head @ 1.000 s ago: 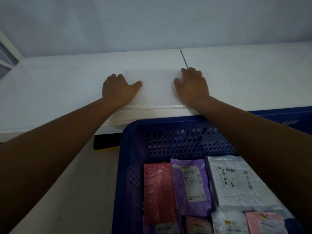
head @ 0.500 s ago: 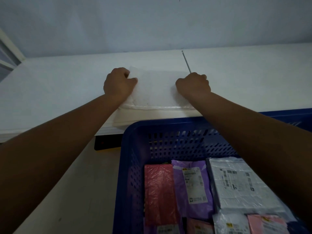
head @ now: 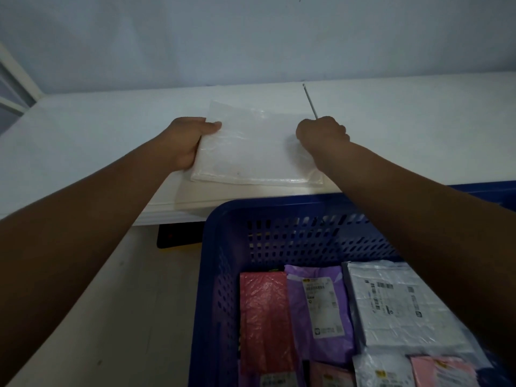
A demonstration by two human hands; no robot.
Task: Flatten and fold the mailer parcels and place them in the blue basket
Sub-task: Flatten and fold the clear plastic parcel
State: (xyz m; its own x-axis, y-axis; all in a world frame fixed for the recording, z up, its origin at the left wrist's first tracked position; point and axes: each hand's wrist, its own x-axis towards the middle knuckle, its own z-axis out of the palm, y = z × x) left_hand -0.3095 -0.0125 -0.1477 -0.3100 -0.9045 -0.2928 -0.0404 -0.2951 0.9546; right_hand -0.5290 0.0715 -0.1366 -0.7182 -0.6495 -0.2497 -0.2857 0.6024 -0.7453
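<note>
Lifting the flattened white mailer point(head: 257, 146) off the worktop point(head: 97, 129) appears to be the step in hand; flattening looks complete, since the film lies smooth apart from slight puckers at its right side. Note the grip: your left hand point(head: 185, 143) grasps the mailer's left edge, thumb on top and fingers tucked beneath; your right hand point(head: 321, 134) is clenched on the right edge, knuckles toward you, with the film creasing toward it. The mailer lies between the two hands, close to the front edge of the worktop and parallel to it, its near edge on the surface; whether its far edge is raised cannot be told. A thin grey rod point(head: 310, 101) lies on the worktop just behind the right hand. The blue basket point(head: 223, 219) stands below the front edge, directly under the mailer; it holds a red parcel point(head: 264, 317), a purple parcel point(head: 315, 311) and a white labelled parcel point(head: 396, 303) side by side, with more nearer you. The next move calls for a fold, if one is wanted, by bringing both edges together evenly; then carry the mailer over the front edge and lower it into the basket; keep both grips level so that the slippery film does not sag or slide out.
</note>
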